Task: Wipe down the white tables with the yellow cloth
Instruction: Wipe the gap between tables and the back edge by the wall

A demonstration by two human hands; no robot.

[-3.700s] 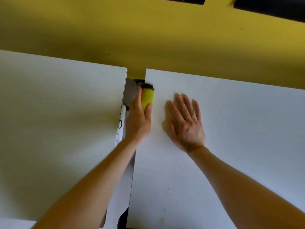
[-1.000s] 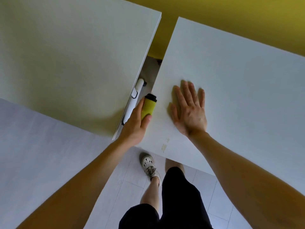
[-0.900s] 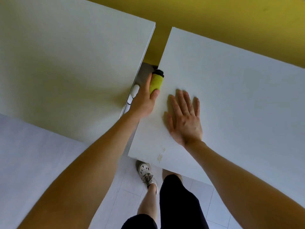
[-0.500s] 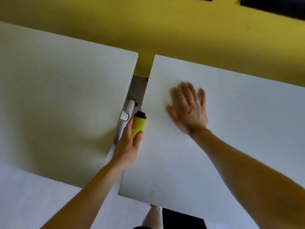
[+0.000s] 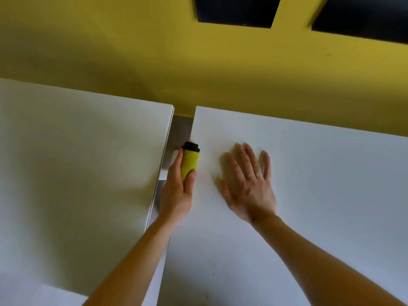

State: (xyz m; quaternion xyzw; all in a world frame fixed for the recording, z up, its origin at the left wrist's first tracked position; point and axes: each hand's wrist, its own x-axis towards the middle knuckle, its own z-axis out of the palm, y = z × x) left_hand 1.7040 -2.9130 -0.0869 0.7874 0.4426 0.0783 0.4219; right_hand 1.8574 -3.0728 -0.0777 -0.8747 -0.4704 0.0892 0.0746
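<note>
While the right hand (image 5: pixel 249 188) lies flat, the left hand (image 5: pixel 176 191) grips a rolled, apparently black-edged yellow cloth (image 5: pixel 189 164).

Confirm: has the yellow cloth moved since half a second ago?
Yes. The yellow cloth, in the left hand, slid along the right table's edge toward its far corner.

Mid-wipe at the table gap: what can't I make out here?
Head view:
- Where the yellow cloth meets the side of the right table: hidden by the left hand.
- Tabletop under the right hand: covered by it.
- White fitting in the gap: mostly behind the left hand.
- Left table: cropped at left.
</note>
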